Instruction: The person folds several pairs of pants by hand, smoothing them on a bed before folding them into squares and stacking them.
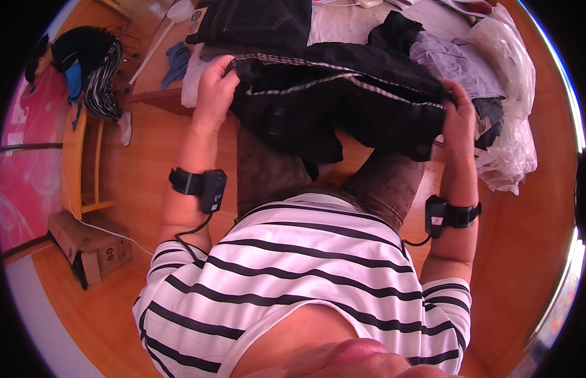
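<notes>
Black trousers (pixel 293 118) are stretched sideways in front of me, above my lap. Pale checked trim runs along their waistband, which gapes partway. My left hand (pixel 217 87) grips one end of the waistband, thumb on top. At the opposite end, my right hand (pixel 460 108) has its fingers closed on the waistband. The lower part of the trousers hangs down in folds, so the legs are partly hidden. Just beyond them, folded dark jeans (pixel 255 21) with tan stitching lie on a cloth-covered table (pixel 340 23).
Right of the trousers are a crumpled grey garment (pixel 458 66), a black cloth (pixel 396 32) and a clear plastic bag (pixel 510 94). A blue cloth (pixel 176 64) lies at the table's left. Another person (pixel 92 66) bends over near a wooden stool (pixel 80 160). A cardboard box (pixel 92 243) sits on the floor.
</notes>
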A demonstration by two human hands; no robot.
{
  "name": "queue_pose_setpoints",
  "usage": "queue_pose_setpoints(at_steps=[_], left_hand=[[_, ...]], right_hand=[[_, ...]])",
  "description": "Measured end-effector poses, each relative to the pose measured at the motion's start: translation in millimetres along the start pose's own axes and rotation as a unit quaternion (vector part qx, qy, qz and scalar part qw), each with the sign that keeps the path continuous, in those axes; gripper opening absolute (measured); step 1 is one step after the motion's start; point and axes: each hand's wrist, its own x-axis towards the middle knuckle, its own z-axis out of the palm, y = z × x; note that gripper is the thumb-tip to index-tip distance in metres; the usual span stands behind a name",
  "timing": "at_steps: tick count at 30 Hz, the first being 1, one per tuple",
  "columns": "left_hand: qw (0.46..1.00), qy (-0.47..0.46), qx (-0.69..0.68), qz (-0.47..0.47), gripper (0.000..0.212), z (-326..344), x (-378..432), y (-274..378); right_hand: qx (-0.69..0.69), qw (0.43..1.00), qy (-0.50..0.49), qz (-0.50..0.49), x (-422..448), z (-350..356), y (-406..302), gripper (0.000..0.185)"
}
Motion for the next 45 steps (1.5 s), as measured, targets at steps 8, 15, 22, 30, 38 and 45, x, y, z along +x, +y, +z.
queue_pose_setpoints(at_steps=[8,15,22,30,38,45], left_hand=[[0.963,-0.073,0.248,0.071,0.021,-33,26,12],[0.949,-0.097,0.297,0.035,0.025,-42,31,17],[0.990,-0.031,0.140,-0.008,0.028,-52,39,-9],[0.990,-0.080,0.001,-0.116,0.088,-2,-19,-81],[0.908,-0.040,-0.263,-0.322,0.038,28,-14,-85],[0.922,-0.062,-0.330,-0.194,0.038,39,-31,-65]], right_hand=[[-0.246,0.956,-0.033,-0.159,56,-21,-31,0.023],[-0.333,0.935,-0.093,-0.075,89,-29,-15,0.030],[-0.371,0.923,-0.088,-0.060,97,-16,-9,0.036],[-0.052,0.971,-0.111,0.207,84,4,-15,0.023],[0.042,0.973,-0.218,0.056,62,2,-2,0.061],[-0.432,0.864,-0.168,-0.197,21,-14,4,0.086]])
